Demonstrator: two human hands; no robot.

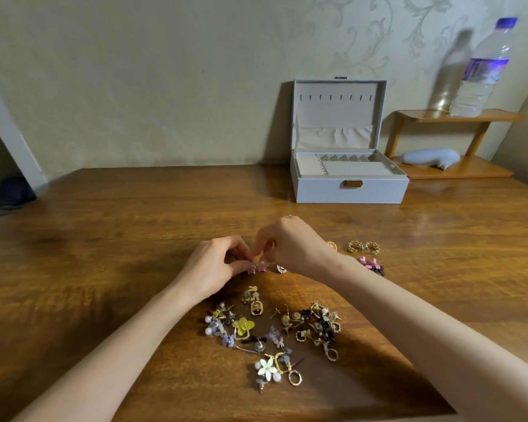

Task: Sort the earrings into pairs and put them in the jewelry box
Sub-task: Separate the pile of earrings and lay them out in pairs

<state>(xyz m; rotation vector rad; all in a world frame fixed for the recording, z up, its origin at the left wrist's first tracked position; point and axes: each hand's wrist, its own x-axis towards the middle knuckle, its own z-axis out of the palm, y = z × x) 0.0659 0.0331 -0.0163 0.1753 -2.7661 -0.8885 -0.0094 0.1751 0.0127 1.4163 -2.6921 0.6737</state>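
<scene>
Showed wooden table (pixel 134 223) w/ grey jewelry box (pixel 348 190) open, lid upright, at 1 o'clock from both hands, well apart, nearer the right one. Had water bottle (pixel 482 71) at 2 o'clock, purple label, txt unreadable. Kept unsorted earring pile (pixel 272 336) at 6 o'clock. Caught left hand (pixel 217 263) & right hand (pixel 293 245) w/ fingers curled, each pinching one of two pink star earrings (pixel 257 267), side by side, 9-to-3.
</scene>
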